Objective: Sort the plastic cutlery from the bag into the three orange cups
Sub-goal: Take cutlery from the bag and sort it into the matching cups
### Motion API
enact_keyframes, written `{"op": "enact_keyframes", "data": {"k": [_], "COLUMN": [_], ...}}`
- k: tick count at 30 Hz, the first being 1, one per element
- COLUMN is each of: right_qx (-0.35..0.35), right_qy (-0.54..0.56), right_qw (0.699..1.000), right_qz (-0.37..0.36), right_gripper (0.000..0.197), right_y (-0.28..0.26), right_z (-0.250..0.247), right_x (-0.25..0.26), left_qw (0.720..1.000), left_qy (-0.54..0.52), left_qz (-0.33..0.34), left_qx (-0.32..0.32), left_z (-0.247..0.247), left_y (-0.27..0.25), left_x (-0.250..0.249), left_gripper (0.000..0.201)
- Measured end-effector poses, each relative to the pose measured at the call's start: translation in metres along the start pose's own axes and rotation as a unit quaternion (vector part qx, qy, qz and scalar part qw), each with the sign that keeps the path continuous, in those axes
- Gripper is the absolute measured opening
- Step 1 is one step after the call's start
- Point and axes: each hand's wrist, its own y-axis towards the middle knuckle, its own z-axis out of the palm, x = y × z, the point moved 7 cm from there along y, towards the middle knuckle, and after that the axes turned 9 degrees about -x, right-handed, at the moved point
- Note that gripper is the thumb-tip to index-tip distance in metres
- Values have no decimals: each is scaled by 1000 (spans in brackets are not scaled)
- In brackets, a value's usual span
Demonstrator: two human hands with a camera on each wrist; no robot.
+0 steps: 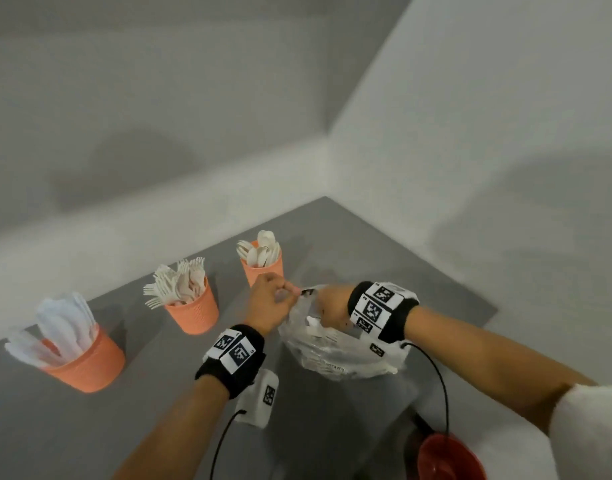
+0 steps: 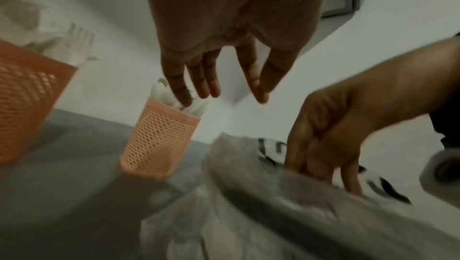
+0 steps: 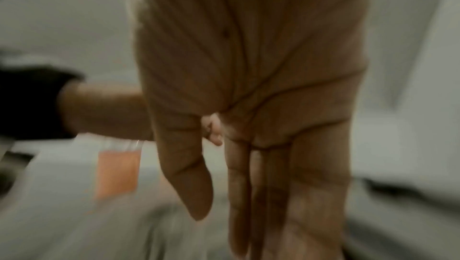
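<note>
Bag (image 1: 335, 344): clear thin plastic, crumpled, sits mid-tabletop toward the near right, w/ white cutlery (image 1: 327, 336) still visible through the film. Mouth faces up and away, toward the far corner.

Right hand (image 1: 332, 308) is at the mouth, fingers straight and dipped inside the opening per left wrist view; whether it has a piece pinched, can't tell, film hides the tips. Left hand (image 1: 271, 301) just beside it at the mouth's left edge. Head view suggests fingers on the rim; left wrist view shows them straight and spread, nothing clearly held. Blurry, so contact w/ film uncertain.

Handling, my read: bag is limp, slippery and light, will slide or collapse if pulled one-handed, so the rim needs steadying. Pieces are light, stiff, thin, likely tangle; best taken by the handle end.

Three orange cups in a diagonal row along the left-far side of the tabletop: spoons cup (image 1: 263, 268) nearest the hands, close to the far corner; forks cup (image 1: 193, 310) mid; knives cup (image 1: 86, 362) toward the left edge. All look well filled.

Red bowl-like thing (image 1: 446, 459) at near right edge, partly cut off.
</note>
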Motion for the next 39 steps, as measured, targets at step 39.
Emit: {"op": "enact_keyframes", "data": {"k": [39], "right_qx": [-32], "right_qy": [128], "right_qw": [991], "right_qz": [36], "right_gripper": [63], "right_y": [13], "right_z": [76], "right_x": [-58], "left_qw": [936], "left_qy": [326], "left_qz": [-66], "left_qx": [111], "left_z": [20], "left_y": [-52], "left_x": [12], "left_gripper": [47]}}
